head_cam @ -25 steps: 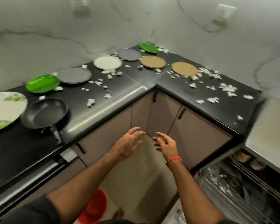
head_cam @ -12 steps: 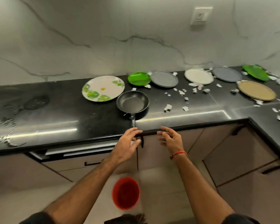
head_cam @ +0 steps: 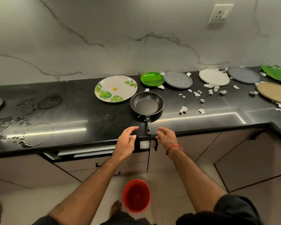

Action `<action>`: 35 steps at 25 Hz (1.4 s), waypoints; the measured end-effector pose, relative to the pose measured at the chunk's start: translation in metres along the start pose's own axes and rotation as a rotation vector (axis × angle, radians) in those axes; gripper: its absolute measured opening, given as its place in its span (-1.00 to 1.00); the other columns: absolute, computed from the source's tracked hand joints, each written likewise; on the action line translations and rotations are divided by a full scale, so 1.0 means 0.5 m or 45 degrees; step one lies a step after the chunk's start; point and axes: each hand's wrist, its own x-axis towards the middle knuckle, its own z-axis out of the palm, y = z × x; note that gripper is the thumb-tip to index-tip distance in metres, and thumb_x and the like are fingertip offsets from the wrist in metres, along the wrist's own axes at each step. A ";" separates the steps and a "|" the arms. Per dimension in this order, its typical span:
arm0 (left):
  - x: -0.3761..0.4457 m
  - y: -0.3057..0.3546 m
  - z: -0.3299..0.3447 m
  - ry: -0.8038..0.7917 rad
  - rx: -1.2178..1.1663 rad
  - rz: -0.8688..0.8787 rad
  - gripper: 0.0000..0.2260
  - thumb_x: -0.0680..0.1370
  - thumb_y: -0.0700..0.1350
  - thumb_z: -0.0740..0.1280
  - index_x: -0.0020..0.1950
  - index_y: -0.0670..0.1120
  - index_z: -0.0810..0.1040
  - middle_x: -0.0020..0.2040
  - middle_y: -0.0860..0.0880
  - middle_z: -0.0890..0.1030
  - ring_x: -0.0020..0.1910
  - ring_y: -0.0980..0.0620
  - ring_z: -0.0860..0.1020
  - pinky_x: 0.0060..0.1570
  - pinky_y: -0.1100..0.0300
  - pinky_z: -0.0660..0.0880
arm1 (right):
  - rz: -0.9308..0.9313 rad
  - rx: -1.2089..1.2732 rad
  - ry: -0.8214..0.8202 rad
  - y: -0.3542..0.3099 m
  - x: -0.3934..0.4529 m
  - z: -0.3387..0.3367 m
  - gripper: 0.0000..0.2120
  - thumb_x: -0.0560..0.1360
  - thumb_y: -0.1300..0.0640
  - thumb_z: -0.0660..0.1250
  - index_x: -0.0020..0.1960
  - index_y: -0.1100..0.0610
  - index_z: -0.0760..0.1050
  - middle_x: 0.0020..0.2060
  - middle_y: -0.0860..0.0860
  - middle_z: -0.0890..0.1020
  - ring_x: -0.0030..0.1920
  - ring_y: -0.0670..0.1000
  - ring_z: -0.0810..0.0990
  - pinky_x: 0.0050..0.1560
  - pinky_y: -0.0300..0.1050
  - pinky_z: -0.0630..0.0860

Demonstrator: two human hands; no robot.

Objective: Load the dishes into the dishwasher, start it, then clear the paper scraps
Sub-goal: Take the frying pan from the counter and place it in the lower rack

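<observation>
— So he's swung round from the corner cupboards to face the long run of worktop [head_cam: 71, 111], and both hands have come forward to its front edge. Half a second back they were at about the same spot; now they sit either side of the pan [head_cam: 147, 103] handle.

— Holding anything?

— No. Left hand [head_cam: 126, 143] has its fingers loosely spread, empty; right hand [head_cam: 166, 138] the same, relaxed and apart. The handle pokes out just over the edge, between them. I'd judge the pan is the first dish to go.

— And the rest?

— All unloaded yet. The leaf plate [head_cam: 115, 89] is touching or nearly touching the pan's rim at the back left. Behind it a green dish [head_cam: 152, 79], a grey plate [head_cam: 178, 79], a white plate [head_cam: 214, 77], then more toward the corner. Scraps [head_cam: 183, 109] lie scattered to the right of the pan, none cleared.

— Room to lift it?

— Plenty to the left, though that stretch is wet. Drawing it straight back over the edge looks safest; swinging right would sweep scraps off. There's a red bucket [head_cam: 136, 195] on the floor by his feet to step round. The dishwasher isn't in sight from here.
</observation>
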 end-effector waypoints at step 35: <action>-0.515 0.121 0.381 -1.640 0.179 0.163 -0.77 0.73 -0.07 0.15 0.15 -0.07 0.59 -0.04 0.00 0.69 -0.16 0.02 0.63 -0.21 0.13 0.45 | 0.355 0.712 0.978 0.418 -0.821 -0.148 -0.85 0.60 0.04 0.28 0.06 0.08 0.58 -0.08 0.03 0.65 -0.24 -0.06 0.50 -0.31 -0.25 0.40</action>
